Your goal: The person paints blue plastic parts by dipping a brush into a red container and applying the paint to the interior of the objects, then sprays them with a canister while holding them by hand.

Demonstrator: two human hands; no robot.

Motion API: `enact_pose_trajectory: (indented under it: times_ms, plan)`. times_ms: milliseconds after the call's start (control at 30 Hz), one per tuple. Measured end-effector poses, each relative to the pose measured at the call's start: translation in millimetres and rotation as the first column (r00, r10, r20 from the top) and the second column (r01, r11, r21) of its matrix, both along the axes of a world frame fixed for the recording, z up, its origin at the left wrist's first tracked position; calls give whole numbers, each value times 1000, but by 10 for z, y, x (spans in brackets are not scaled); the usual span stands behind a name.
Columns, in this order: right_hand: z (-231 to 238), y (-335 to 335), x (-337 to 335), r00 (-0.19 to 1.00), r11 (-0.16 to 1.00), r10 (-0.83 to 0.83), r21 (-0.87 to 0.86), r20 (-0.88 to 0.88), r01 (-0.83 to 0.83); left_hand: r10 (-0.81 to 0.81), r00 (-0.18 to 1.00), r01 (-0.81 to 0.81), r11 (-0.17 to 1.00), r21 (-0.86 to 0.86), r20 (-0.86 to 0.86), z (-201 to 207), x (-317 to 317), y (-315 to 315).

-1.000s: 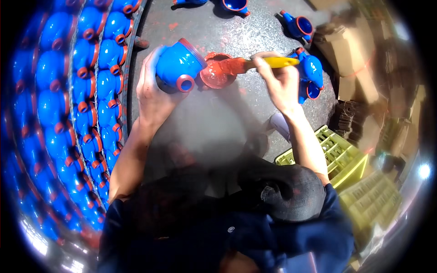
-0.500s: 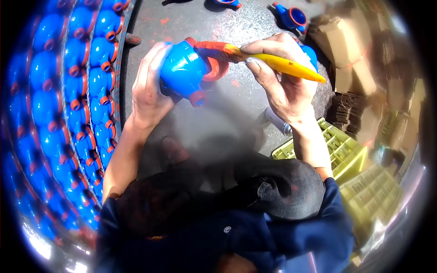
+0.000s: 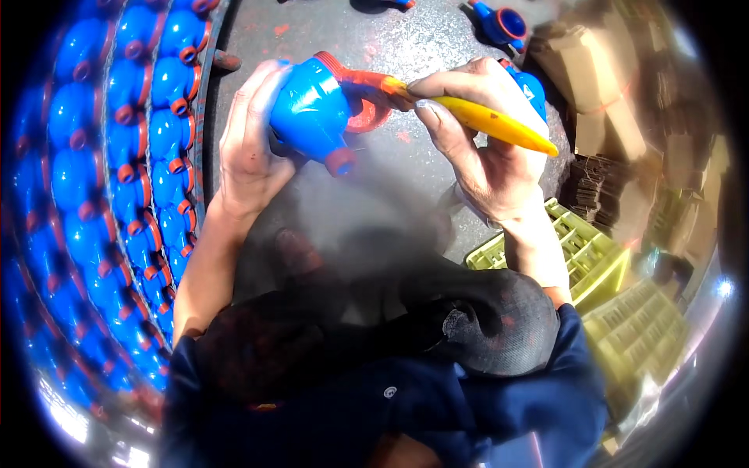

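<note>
In front of me my left hand (image 3: 251,148) is wrapped round the left side of a glossy blue metal casting (image 3: 312,113), rounded, with short necks and red rims. It is held up off the floor and tilted. Between the thumb and fingers of my right hand (image 3: 495,152) is a paintbrush (image 3: 499,129) with a yellow handle. Its red-smeared head points left and meets the casting near the upper red rim; the exact contact spot is hard to make out. A wider red ring on the casting lies partly behind the brush.
Rows of similar blue castings (image 3: 168,136) with red ends stand at left behind a dark edge. More castings (image 3: 503,27) lie on the paint-spotted grey floor (image 3: 425,47). At right are a yellow-green plastic crate (image 3: 597,269) and flattened cardboard (image 3: 585,70).
The casting has shifted slightly up and left in my left hand and turned a little. The brush head has moved slightly left with it, and the handle's end has dipped.
</note>
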State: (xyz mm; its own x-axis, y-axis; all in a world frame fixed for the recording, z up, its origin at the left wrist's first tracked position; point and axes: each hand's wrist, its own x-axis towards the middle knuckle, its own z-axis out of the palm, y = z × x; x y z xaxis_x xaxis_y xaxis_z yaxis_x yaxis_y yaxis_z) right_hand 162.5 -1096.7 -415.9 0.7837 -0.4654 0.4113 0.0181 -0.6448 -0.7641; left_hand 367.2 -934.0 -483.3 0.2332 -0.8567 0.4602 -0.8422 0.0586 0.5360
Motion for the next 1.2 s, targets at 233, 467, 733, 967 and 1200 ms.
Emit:
enact_pose_trajectory:
  times_ms: [233, 467, 733, 967, 1200]
  plan:
    - [-129, -3, 38, 986, 990, 23, -144, 164, 1, 133, 986, -127, 990, 64, -97, 96, -65, -19]
    - [-114, 53, 29, 988, 980, 43, -198, 145, -14, 220, 929, -196, 974, 110, -297, 143, -88, -13]
    - [-185, 70, 48, 980, 968, 75, -248, 187, -27, 188, 631, -147, 982, 122, -752, 114, -87, 7]
    - [-231, 81, -39, 994, 978, 65, -205, 83, -47, 204, 442, -149, 977, 153, -873, 89, -66, 48]
    - [-678, 57, 33, 1000, 996, 2, -92, 12, -1, 199, 387, -173, 975, 141, -900, 183, -20, 22]
